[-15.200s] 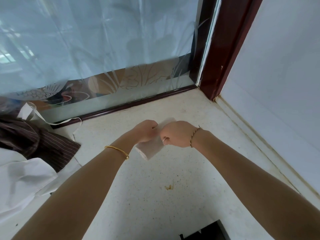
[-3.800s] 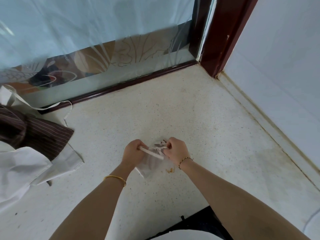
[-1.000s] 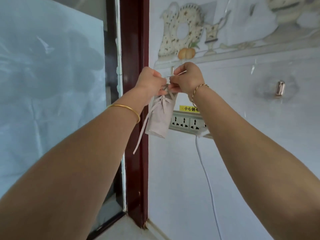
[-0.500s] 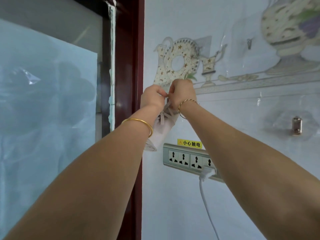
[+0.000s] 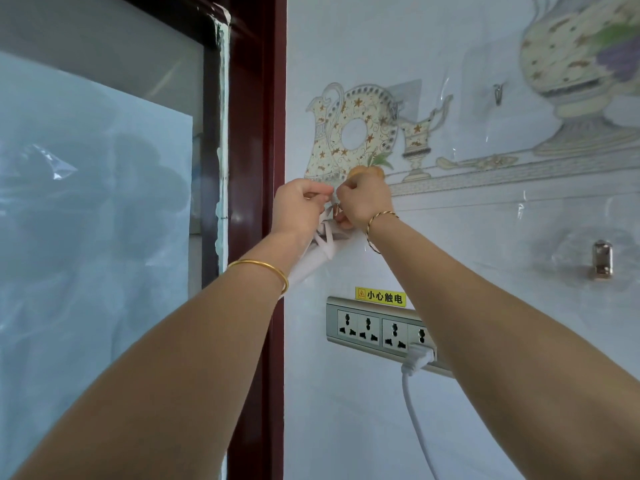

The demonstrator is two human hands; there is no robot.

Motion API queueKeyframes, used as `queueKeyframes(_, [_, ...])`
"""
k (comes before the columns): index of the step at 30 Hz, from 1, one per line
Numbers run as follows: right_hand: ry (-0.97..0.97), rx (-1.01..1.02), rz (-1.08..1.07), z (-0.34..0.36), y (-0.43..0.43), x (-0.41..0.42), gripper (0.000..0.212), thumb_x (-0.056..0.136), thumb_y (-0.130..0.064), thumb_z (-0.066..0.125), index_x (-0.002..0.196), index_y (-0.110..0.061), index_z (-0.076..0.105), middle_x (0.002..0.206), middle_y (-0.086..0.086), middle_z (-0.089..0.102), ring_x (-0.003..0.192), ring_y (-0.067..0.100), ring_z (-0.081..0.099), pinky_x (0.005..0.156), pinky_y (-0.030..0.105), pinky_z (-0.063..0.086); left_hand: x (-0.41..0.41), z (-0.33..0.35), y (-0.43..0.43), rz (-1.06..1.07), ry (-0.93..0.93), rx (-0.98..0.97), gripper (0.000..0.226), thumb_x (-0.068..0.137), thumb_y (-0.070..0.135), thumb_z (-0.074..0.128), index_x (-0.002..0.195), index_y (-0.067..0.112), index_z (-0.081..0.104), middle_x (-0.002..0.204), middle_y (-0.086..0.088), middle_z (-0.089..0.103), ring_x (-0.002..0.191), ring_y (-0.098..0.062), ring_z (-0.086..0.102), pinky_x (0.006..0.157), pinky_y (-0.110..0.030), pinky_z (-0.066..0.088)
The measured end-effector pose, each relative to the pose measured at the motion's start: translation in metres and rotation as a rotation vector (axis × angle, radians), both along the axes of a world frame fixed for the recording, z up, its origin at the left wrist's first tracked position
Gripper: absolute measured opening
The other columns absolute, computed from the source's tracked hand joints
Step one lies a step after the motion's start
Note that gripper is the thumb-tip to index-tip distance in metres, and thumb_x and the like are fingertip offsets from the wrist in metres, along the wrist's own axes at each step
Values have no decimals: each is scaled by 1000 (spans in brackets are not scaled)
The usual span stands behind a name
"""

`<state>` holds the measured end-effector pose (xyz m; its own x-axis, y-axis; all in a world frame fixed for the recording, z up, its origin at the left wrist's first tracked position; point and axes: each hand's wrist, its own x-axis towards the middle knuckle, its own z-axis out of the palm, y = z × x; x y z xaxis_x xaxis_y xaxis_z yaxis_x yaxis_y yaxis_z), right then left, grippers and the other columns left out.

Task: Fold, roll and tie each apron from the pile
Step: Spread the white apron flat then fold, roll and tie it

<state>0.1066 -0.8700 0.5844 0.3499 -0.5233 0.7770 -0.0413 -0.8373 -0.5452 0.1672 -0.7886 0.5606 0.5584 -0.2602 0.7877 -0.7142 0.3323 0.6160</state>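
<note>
Tiled wall, "小心触电" label, both hands pinching rolled apron

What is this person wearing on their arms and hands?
Both forearms are bare, with no sleeves in view and no gloves. The left hand has a plain smooth gold bangle at the wrist. The right hand has a thinner, twisted rope-like gold bracelet at the wrist. No rings show.

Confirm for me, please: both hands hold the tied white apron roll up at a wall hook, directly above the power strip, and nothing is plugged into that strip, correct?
Not quite. The head view shows a white plug seated in the power strip, its cable hanging down. The rest stands: the left hand and right hand hold the tied white apron roll at a wall hook above the strip.
</note>
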Motion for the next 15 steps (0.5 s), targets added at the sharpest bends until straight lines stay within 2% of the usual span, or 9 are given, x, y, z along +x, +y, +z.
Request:
queueKeyframes(1, [-20,69,58,0,3,-2,21,88,-14,50,100,0,61,117,14,56,88,31,65,75,42,57,-1,2,1,-22,-17,3,22,88,-8,55,100,2,70,93,-8,67,80,-11,61,71,-11,50])
queueKeyframes(4, [-35,207,187,-2,5,-9,12,88,-12,52,86,-4,61,85,13,60,70,28,62,54,34,54,0,5,2,-33,-37,39,23,89,-8,53,101,3,69,85,-3,65,67,-6,57,60,-6,48])
queueKeyframes(6, [-20,185,177,-4,4,-8,14,88,-10,54,76,-7,60,78,13,62,74,30,65,60,37,57,2,5,-1,-29,-24,49,24,89,-8,52,98,5,69,83,-1,64,65,-6,55,58,-5,47])
queueKeyframes(8, [4,114,108,-4,0,-1,12,89,-11,57,77,-7,60,97,17,65,86,32,67,75,44,57,4,3,-4,-23,-14,52,23,88,-8,54,97,6,70,83,-2,63,66,-6,55,60,-5,47])
queueKeyframes(9, [26,71,60,-3,-1,3,9,89,-12,58,85,-4,61,110,18,63,90,31,66,80,43,56,5,2,-5,-20,-12,57,23,88,-8,54,97,6,70,84,-3,63,66,-7,55,61,-6,48])
queueKeyframes(11, [91,-30,-58,-1,-1,4,19,90,-16,57,101,0,59,130,16,52,101,27,62,86,33,52,6,2,-8,-10,-13,67,23,89,-7,54,97,7,70,89,-5,64,67,-9,55,65,-9,49])
queueKeyframes(13, [185,-155,-184,-1,1,0,32,94,-13,51,121,3,50,139,18,36,120,25,47,89,28,43,5,4,-9,4,-23,73,24,89,-7,52,96,8,69,93,-6,65,69,-10,56,69,-14,50])
queueKeyframes(15, [260,-254,-265,-2,6,-5,39,93,-4,47,130,6,41,140,20,27,130,25,34,95,29,40,5,6,-11,23,-31,74,26,90,-7,49,92,10,69,93,-6,65,75,-13,59,73,-19,51])
